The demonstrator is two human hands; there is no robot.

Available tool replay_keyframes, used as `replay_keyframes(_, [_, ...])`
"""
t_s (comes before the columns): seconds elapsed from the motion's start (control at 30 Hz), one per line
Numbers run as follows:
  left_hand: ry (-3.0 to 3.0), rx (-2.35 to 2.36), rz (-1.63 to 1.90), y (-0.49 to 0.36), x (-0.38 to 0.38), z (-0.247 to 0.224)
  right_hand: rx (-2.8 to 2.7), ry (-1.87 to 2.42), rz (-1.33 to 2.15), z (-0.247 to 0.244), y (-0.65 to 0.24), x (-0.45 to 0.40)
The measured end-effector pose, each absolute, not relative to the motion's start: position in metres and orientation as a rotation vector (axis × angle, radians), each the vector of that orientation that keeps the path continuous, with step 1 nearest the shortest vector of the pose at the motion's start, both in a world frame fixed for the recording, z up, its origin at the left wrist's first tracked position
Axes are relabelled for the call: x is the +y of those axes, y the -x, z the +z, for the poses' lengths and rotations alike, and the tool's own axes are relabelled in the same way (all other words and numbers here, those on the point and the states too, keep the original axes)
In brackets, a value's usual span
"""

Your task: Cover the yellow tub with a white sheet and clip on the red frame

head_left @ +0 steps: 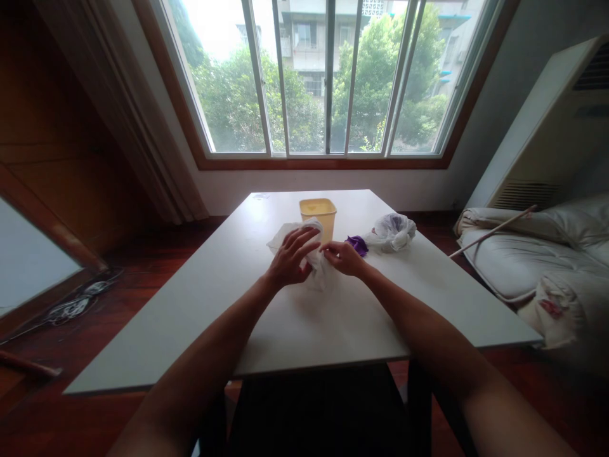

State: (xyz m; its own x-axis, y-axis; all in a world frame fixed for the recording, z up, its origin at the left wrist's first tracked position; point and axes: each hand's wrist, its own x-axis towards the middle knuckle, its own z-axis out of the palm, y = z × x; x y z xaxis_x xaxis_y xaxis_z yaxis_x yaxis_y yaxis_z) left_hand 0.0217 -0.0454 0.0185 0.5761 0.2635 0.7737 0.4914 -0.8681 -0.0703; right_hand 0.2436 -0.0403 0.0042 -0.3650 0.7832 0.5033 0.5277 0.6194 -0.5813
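Observation:
A crumpled white plastic bag (285, 233) lies near the middle of the table, in front of a yellow plastic bin (327, 219). Over the bag rests my left hand (292, 255), its fingers apart and slightly curved, touching the thin plastic. My right hand (343, 258) is closed in a pinch at the bag's right side, seemingly on its edge. Just beyond that hand is a bunched purple bag (358, 245). Farther right sits another crumpled whitish plastic bag (392, 231) with something darker inside.
The white table (204, 311) stretches toward a window (328, 82). On the right, a pale cushioned seat (514, 254) has a thin stick (492, 231) lying across it. A coil of cables (76, 308) lies on the floor at left.

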Motion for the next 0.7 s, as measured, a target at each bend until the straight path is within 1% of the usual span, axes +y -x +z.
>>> replay_keyframes(0.17, [2.084, -1.163, -1.462, 0.019, -0.035, 0.035, -2.022, 1.083, 0.388, 0.009, -0.258, -0.036])
replay_keyframes(0.27, [1.826, -1.423, -1.603, 0.052, -0.017, 0.034, -1.994, 1.138, 0.342, 0.010, -0.270, -0.032])
replay_keyframes(0.33, [1.804, -1.679, -1.547, 0.071, -0.003, 0.027, -1.961, 1.193, 0.316, 0.009, -0.279, -0.027])
replay_keyframes(0.43, [2.029, -2.072, -1.277, 0.085, 0.015, 0.010, -1.937, 1.236, 0.276, 0.006, -0.290, -0.021])
replay_keyframes(0.5, [2.309, -2.096, -1.111, 0.083, 0.021, 0.001, -1.935, 1.262, 0.265, 0.004, -0.296, -0.018])
replay_keyframes(0.6, [2.619, -1.841, -1.012, 0.068, 0.021, -0.010, -1.988, 1.299, 0.326, 0.003, -0.300, -0.016])
replay_keyframes(0.7, [2.745, -1.673, -0.924, 0.052, 0.017, -0.016, -2.064, 1.285, 0.402, 0.003, -0.299, -0.018])
